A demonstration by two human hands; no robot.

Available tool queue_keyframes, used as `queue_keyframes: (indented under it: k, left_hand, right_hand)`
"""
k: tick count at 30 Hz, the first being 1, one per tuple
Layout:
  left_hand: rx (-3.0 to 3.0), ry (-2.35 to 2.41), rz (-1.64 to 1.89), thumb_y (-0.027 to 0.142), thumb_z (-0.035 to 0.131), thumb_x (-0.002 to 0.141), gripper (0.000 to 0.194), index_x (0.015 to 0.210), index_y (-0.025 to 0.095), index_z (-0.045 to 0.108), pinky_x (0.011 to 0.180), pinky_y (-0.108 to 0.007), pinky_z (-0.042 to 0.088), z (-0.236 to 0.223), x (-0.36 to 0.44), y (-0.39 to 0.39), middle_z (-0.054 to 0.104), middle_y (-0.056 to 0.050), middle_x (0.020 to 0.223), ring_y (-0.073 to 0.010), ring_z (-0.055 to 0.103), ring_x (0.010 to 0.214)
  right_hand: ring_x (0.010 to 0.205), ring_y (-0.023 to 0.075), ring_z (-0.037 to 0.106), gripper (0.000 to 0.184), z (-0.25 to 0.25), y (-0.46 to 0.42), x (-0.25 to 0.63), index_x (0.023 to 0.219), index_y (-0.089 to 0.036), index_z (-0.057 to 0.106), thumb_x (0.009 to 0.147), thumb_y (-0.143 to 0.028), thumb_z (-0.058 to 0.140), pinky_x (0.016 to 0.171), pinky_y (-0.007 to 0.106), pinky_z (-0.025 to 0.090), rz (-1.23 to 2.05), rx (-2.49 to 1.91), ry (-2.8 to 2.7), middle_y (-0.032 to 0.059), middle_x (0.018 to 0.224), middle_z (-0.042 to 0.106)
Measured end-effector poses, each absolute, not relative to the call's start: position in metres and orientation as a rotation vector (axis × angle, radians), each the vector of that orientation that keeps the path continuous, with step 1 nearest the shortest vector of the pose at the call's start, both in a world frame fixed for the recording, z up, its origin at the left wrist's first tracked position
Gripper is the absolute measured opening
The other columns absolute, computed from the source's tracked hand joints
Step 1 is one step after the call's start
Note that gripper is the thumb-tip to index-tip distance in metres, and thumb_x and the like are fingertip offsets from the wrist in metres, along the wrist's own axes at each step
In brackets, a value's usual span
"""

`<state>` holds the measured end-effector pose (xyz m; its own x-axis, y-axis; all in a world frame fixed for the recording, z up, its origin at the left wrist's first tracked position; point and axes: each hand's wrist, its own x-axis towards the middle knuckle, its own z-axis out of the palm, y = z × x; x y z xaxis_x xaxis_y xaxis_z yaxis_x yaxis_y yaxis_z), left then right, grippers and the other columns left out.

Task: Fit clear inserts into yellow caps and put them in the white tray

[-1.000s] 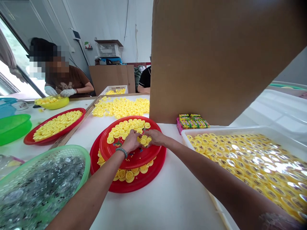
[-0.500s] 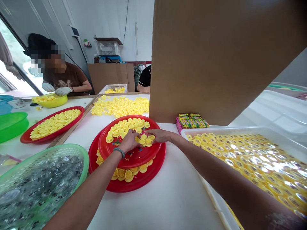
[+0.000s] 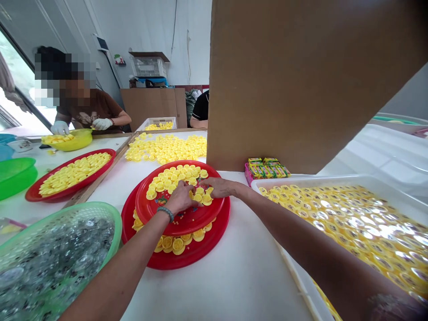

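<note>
Two red plates are stacked in front of me; the upper red plate [image 3: 187, 220] carries rows of small yellow round pieces [image 3: 174, 177], and more yellow pieces lie on the lower red plate [image 3: 197, 254]. My left hand [image 3: 180, 198] rests on the upper plate with its fingers curled over yellow pieces. My right hand [image 3: 219, 187] lies at the plate's right side, its fingers bent onto the same cluster of yellow pieces [image 3: 202, 197]. What each hand's fingers hold is hidden.
A white tray [image 3: 301, 178] of shiny yellow pieces lies at right, a green basket [image 3: 110, 214] of clear pieces at left. A tall cardboard sheet [image 3: 294, 84] stands behind. Loose yellow pieces [image 3: 167, 149] cover the table. A gloved person [image 3: 90, 111] works at the far left.
Both hands have shifted slightly farther up the upper plate, pushing the small cluster of yellow pieces toward the rows. The person at the far left has moved their gloved hands apart.
</note>
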<state>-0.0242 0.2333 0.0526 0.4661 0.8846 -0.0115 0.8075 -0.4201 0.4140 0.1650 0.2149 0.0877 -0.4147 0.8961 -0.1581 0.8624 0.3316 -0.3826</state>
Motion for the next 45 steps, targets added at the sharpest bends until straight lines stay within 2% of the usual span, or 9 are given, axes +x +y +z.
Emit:
queue_keyframes:
  k: [3,5,10,16,23,30,38,45]
  left_hand:
    - [2.381,1.46,0.287,0.048,0.072,0.058,0.044,0.092,0.022,0.063,0.083,-0.032,0.045,0.051,-0.02,0.234,0.044,-0.007,0.105,-0.0223,0.053,0.089]
    - [2.398,1.459,0.285,0.048,0.071,0.059,0.042,0.089,0.021,0.063,0.082,-0.031,0.045,0.05,-0.018,0.235,0.044,-0.007,0.103,-0.0222,0.054,0.09]
    - [2.393,1.428,0.304,0.047,0.069,0.062,0.035,0.084,0.021,0.064,0.083,-0.033,0.045,0.049,-0.021,0.236,0.046,-0.007,0.1,-0.0228,0.054,0.089]
    - [2.367,1.44,0.323,0.039,0.074,0.058,0.038,0.089,0.02,0.063,0.082,-0.031,0.045,0.049,-0.02,0.234,0.046,-0.008,0.101,-0.0233,0.055,0.09]
    - [2.359,1.437,0.374,0.029,0.071,0.063,0.027,0.088,0.02,0.065,0.084,-0.03,0.044,0.048,-0.021,0.233,0.048,-0.006,0.099,-0.0228,0.054,0.094]
    - [2.341,1.423,0.443,0.034,0.073,0.063,0.028,0.085,0.02,0.064,0.084,-0.031,0.045,0.041,-0.02,0.235,0.046,-0.006,0.099,-0.0226,0.054,0.094]
    - [2.341,1.359,0.524,0.037,0.074,0.062,0.029,0.084,0.02,0.066,0.083,-0.032,0.046,0.036,-0.021,0.237,0.046,-0.005,0.098,-0.0228,0.054,0.093]
    - [2.356,1.326,0.593,0.038,0.074,0.063,0.028,0.083,0.02,0.066,0.084,-0.032,0.046,0.039,-0.023,0.235,0.045,-0.004,0.097,-0.0215,0.054,0.093]
  right_hand:
    - [0.101,0.0234,0.055,0.072,0.088,0.215,0.16,0.129,-0.027,0.046,0.061,-0.017,0.066,0.073,0.025,0.046,0.741,-1.592,-2.618,0.0047,0.117,0.056]
    - [0.103,0.0251,0.053,0.076,0.084,0.216,0.154,0.129,-0.027,0.045,0.059,-0.017,0.07,0.075,0.027,0.045,0.686,-1.601,-2.662,0.0056,0.116,0.054]
    - [0.093,0.022,0.055,0.07,0.075,0.218,0.149,0.124,-0.023,0.047,0.059,-0.019,0.072,0.07,0.026,0.044,0.557,-1.555,-2.653,0.0059,0.106,0.056]
    - [0.091,0.0223,0.055,0.067,0.071,0.223,0.152,0.124,-0.024,0.048,0.061,-0.024,0.072,0.07,0.026,0.043,0.533,-1.596,-2.634,0.0055,0.1,0.058]
    - [0.087,0.0215,0.057,0.061,0.068,0.223,0.153,0.119,-0.025,0.05,0.061,-0.028,0.071,0.063,0.024,0.042,0.572,-1.659,-2.544,0.0039,0.095,0.061]
    - [0.088,0.0214,0.058,0.069,0.068,0.223,0.15,0.123,-0.024,0.049,0.058,-0.031,0.073,0.061,0.023,0.042,0.643,-1.745,-2.469,0.0042,0.099,0.061]
    - [0.083,0.0198,0.058,0.076,0.068,0.225,0.146,0.122,-0.022,0.048,0.053,-0.032,0.078,0.059,0.022,0.04,0.683,-1.767,-2.447,0.0029,0.092,0.062]
    - [0.083,0.0185,0.058,0.072,0.075,0.218,0.145,0.122,-0.021,0.049,0.056,-0.031,0.077,0.059,0.021,0.039,0.625,-1.747,-2.449,0.0027,0.093,0.062]
